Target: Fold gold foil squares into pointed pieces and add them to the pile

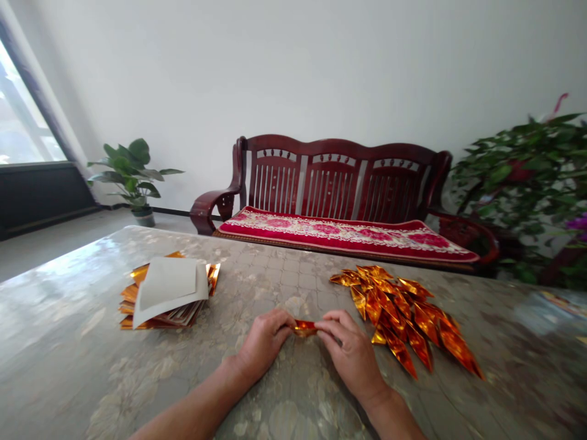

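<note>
A small piece of shiny orange-gold foil paper [305, 328] is held between my two hands, low in the middle of the view above the table. My left hand [267, 340] pinches its left end, and my right hand [349, 349] pinches its right end. Right of my right hand lies a pile of folded, pointed orange-gold foil pieces [398, 308]. On the left is a stack of foil-and-paper sheets [167, 287], with pale sides up on top and gold edges sticking out around it.
The patterned, glossy table [257, 275] spans the foreground. A clear plastic packet [550, 311] lies at its right. Behind stands a dark red wooden bench [334, 177] with a red floral cushion [348, 232]. Potted plants [132, 171] [527, 177] flank it.
</note>
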`<state>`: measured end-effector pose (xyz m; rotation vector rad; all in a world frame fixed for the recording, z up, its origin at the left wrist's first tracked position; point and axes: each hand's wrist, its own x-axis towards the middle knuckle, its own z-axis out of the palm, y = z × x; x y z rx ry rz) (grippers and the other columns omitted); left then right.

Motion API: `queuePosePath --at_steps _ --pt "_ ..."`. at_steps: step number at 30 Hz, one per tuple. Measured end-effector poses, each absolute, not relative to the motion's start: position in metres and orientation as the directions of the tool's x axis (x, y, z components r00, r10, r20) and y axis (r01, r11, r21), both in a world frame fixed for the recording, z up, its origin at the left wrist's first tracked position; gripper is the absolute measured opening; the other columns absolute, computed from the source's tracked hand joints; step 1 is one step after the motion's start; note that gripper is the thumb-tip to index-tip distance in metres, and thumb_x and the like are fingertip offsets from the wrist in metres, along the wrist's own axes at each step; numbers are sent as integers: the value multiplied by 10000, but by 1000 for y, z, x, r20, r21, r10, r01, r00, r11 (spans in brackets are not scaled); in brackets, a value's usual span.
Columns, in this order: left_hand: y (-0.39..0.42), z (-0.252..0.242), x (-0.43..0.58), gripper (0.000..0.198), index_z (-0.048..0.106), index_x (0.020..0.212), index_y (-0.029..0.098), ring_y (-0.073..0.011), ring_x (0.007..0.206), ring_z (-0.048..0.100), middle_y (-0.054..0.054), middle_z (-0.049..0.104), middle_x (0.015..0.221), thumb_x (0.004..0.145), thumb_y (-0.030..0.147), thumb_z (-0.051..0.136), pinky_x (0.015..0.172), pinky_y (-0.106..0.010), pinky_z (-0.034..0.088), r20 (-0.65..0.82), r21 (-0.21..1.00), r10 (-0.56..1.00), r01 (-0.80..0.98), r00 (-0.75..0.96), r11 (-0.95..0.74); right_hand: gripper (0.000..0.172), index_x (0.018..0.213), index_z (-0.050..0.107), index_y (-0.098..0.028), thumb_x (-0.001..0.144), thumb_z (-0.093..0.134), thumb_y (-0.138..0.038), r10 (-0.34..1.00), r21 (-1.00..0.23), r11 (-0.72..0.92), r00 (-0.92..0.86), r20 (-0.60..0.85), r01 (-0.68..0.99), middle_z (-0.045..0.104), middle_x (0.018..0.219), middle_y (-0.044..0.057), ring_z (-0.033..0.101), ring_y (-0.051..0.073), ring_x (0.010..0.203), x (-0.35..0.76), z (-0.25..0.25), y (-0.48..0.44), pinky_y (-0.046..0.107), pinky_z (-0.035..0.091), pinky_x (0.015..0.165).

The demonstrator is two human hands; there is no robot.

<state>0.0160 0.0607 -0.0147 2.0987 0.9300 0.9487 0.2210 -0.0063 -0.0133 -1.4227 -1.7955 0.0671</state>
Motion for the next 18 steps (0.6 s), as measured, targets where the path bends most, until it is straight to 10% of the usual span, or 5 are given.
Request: queuePosePath --at_steps 10,18 --pt "60 -14 16 212 721 816 215 -148 771 673 27 740 798 814 96 545 730 -213 455 270 784 867 427 418 -450 279 1134 640 -216 864 586 -171 770 -523 301 121 627 797 615 824 16 618 158 679 220 -19 -8 274 538 683" --pt "59 -14 16 200 724 831 221 -139 775 675 32 741 806 829 121 550 740 -201 460 275 786 852 406 446 -466 210 1101 646 -236 928 532 -200 751 -441 346 37 659 828 734 964 31 709 183 883 219 -27 -7 285 554 800"
